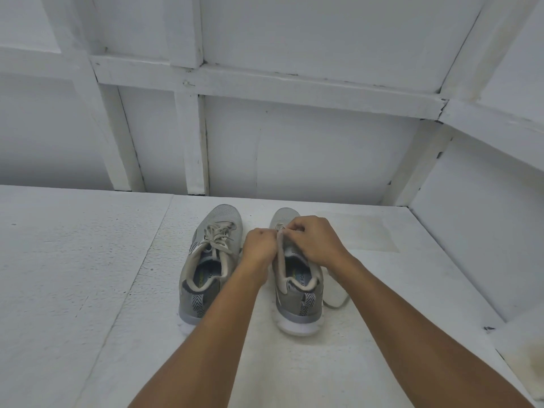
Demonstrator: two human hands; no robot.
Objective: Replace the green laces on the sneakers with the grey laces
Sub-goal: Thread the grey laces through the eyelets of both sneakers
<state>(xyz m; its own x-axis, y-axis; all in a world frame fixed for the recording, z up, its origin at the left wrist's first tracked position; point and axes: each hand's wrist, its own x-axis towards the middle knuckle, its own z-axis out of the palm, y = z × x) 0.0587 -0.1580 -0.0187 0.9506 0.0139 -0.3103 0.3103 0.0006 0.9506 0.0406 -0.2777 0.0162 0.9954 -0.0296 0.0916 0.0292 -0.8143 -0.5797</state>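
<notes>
1. The place is a bare, white-painted booth or work cell rather than a furnished room; its exact kind cannot be told.
2. The back wall across the upper frame is made of flat panels framed by painted wooden battens, with paint cracked at the joints.
3. A side wall at the right closes the corner.
4. The surface in the lower frame is grainy white board laid in seamed sheets, with yellowish stains at the right.

The surface is white and rough-grained, built of boards that meet at a thin seam running away from the camera. Two grey sneakers stand on it side by side, toes pointing away: the left sneaker and the right sneaker, a gap between them. Just beside the right sneaker's outer side lies a pale white object — too indistinct to name. Farther back, a yellowish stained patch marks the surface.
</notes>
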